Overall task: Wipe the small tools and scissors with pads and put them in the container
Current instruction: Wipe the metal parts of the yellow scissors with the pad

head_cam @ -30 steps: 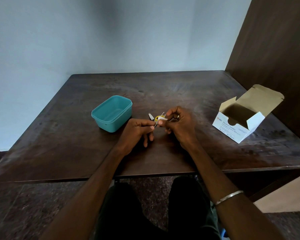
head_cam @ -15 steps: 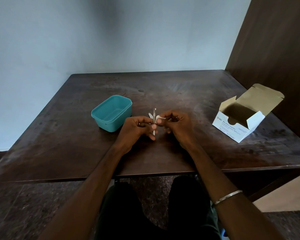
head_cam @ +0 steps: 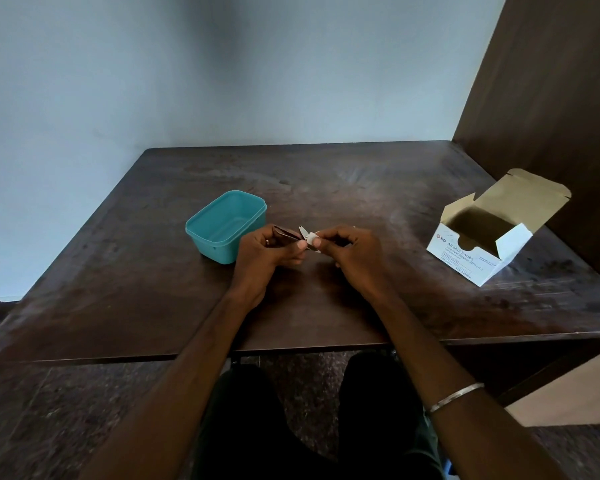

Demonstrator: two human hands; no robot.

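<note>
A pale blue wall is standing behind a dark wooden desk [head_cam: 153,271], with a brown panel rising along the desk's right edge.

In the head view, one teal container [head_cam: 226,226] is sitting left of the desk's centre, lid off and open upward. One white swab box [head_cam: 478,261] is sitting near the right edge, its flap standing open. One small tool [head_cam: 303,233] is being held over the middle of the desk, just right of the container; its metal tip is pointing up and left. One white pad [head_cam: 311,239] is folded against it.

The left hand [head_cam: 267,258] is curling its fingers around a dark brownish part at the tool's left end, thumb on top. The right hand [head_cam: 354,254] is pinching the pad onto the tool between thumb and forefinger, the other fingers curled under. Both forearms are reaching in from the near edge, and one metal bangle [head_cam: 456,396] is circling the right wrist.

Bare desk is lying open behind the hands toward the far edge, and between the hands and the box.
</note>
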